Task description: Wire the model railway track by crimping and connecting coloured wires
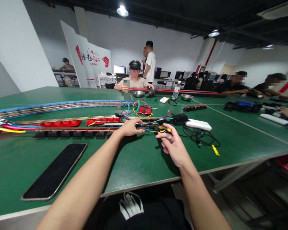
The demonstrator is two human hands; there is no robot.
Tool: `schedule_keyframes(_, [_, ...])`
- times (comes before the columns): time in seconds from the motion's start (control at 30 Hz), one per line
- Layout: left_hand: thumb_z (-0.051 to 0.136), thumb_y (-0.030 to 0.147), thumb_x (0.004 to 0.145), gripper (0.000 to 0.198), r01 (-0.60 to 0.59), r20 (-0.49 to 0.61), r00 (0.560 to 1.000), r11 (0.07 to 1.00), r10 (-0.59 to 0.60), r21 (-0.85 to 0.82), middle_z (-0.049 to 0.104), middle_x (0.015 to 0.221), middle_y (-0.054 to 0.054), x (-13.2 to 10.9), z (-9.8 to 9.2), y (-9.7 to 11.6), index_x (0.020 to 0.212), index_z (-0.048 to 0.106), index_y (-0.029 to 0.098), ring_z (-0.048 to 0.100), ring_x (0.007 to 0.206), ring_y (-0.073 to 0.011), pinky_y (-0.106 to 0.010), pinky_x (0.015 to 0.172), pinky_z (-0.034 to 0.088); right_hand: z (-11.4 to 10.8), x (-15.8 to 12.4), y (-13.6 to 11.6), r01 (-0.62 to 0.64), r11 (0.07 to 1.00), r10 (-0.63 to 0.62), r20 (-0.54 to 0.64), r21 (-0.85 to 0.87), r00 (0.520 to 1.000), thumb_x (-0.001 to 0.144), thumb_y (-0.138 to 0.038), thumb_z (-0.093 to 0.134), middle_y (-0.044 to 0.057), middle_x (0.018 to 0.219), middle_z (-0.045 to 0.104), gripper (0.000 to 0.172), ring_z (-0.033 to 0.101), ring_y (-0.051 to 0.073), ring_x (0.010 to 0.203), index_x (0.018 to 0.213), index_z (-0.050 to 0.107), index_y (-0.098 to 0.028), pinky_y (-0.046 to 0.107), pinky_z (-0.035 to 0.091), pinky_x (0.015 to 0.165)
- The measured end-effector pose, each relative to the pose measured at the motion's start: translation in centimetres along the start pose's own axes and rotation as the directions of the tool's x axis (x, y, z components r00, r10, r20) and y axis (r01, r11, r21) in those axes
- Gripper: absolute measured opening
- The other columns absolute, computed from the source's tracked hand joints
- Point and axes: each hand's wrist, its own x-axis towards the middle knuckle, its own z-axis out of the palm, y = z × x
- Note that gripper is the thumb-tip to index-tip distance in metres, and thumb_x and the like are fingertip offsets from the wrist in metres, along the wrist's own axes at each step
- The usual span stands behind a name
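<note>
My left hand (131, 127) is at the right end of a long brown and black track piece (86, 129), thumb and fingers closed around it, with thin blue wires close by. My right hand (172, 142) grips a yellow and black handled tool (163, 128) between thumb and fingers. Its thin front end points left toward my left hand; the tip is hard to make out. Behind both hands lie red, blue and yellow wires (158, 120) and a black box (180, 118).
A phone (55, 172) lies at the near left. Blue curved track (62, 104), red trays (62, 123), a white power bank (198, 124) and coiled black cable (201, 136) are on the green table. A person (132, 81) sits opposite, with a drill (150, 92) and metal bowl (138, 93) nearby.
</note>
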Motion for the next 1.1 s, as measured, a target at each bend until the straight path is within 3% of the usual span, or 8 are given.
schedule_keyframes(0.1, [0.061,0.06,0.075,0.055,-0.004,-0.004,1.0,1.0,0.004,-0.008,0.068,0.11,-0.003,0.0,0.0,0.0,0.117,0.061,0.024,0.063,0.099,-0.0239,-0.03,0.084,0.047,-0.2,0.1,-0.6,-0.092,0.97,0.099,-0.018,0.225,0.995,0.07,-0.024,0.066,0.0,0.095,0.065,0.069,0.036,0.004,0.047,0.131,0.035,-0.034,0.014,0.02,0.039])
schedule_keyframes(0.2, [0.061,0.06,0.075,0.055,-0.003,-0.007,1.0,1.0,0.003,-0.01,0.068,0.109,-0.003,0.0,0.0,-0.1,0.116,0.061,0.024,0.063,0.1,-0.0244,-0.031,0.084,0.047,-0.4,0.2,-1.2,-0.133,0.919,0.14,0.009,0.371,0.99,0.067,-0.021,0.07,-0.002,0.084,0.063,0.07,0.036,0.005,0.049,0.128,0.038,-0.034,0.014,0.021,0.042])
schedule_keyframes(0.33, [0.062,0.059,0.075,0.055,-0.001,-0.004,1.0,1.0,0.001,-0.006,0.069,0.108,-0.003,0.0,0.0,-0.1,0.117,0.061,0.024,0.063,0.099,-0.0243,-0.031,0.084,0.047,-0.5,0.4,-1.5,-0.201,0.862,0.188,0.075,0.465,0.979,0.073,-0.036,0.07,-0.004,0.073,0.054,0.052,0.036,0.007,0.05,0.119,0.046,-0.032,0.016,0.023,0.043])
schedule_keyframes(0.43, [0.062,0.059,0.075,0.055,-0.007,-0.007,1.0,1.0,0.007,0.0,0.068,0.11,-0.003,0.0,0.1,-0.2,0.117,0.061,0.024,0.063,0.1,-0.0247,-0.032,0.086,0.047,-0.6,0.4,-1.4,-0.231,0.852,0.209,0.1,0.469,0.973,0.076,-0.05,0.067,-0.007,0.062,0.045,0.043,0.028,0.006,0.046,0.109,0.049,-0.029,0.016,0.017,0.041])
schedule_keyframes(0.57, [0.061,0.06,0.074,0.055,-0.021,-0.01,1.0,1.0,0.021,-0.007,0.068,0.113,-0.004,0.1,0.2,-0.4,0.117,0.061,0.024,0.063,0.102,-0.0243,-0.032,0.089,0.047,-0.4,0.2,-0.8,-0.165,0.959,0.156,0.055,0.233,0.986,0.081,-0.053,0.063,-0.011,0.051,0.03,0.038,0.015,0.006,0.044,0.106,0.052,-0.026,0.017,0.009,0.04])
schedule_keyframes(0.7, [0.061,0.059,0.075,0.055,-0.035,-0.013,0.999,0.999,0.035,-0.01,0.067,0.114,-0.004,0.2,0.3,-0.5,0.117,0.061,0.024,0.063,0.103,-0.0239,-0.031,0.089,0.047,0.1,0.1,0.2,0.0,0.994,0.001,0.009,-0.111,1.0,0.085,-0.052,0.057,-0.009,0.054,0.027,0.039,0.019,0.007,0.046,0.106,0.059,-0.021,0.02,0.013,0.042])
schedule_keyframes(0.93, [0.06,0.059,0.076,0.056,-0.032,-0.001,0.999,0.999,0.032,-0.012,0.067,0.117,-0.005,0.1,0.1,-0.4,0.119,0.061,0.023,0.062,0.104,-0.0247,-0.032,0.09,0.046,0.8,-0.3,0.9,0.181,0.835,-0.135,0.125,-0.519,0.983,0.089,-0.046,0.05,-0.004,0.059,0.041,0.034,0.029,0.009,0.052,0.094,0.069,-0.019,0.023,0.025,0.05])
schedule_keyframes(1.1, [0.062,0.058,0.075,0.056,-0.025,-0.005,1.0,0.999,0.024,-0.021,0.067,0.117,-0.003,0.1,0.1,-0.4,0.118,0.061,0.024,0.063,0.104,-0.0243,-0.033,0.092,0.045,1.5,-0.8,0.4,0.222,0.703,-0.162,0.151,-0.676,0.975,0.09,-0.04,0.047,-0.003,0.057,0.046,0.03,0.035,0.01,0.049,0.095,0.07,-0.022,0.023,0.027,0.051])
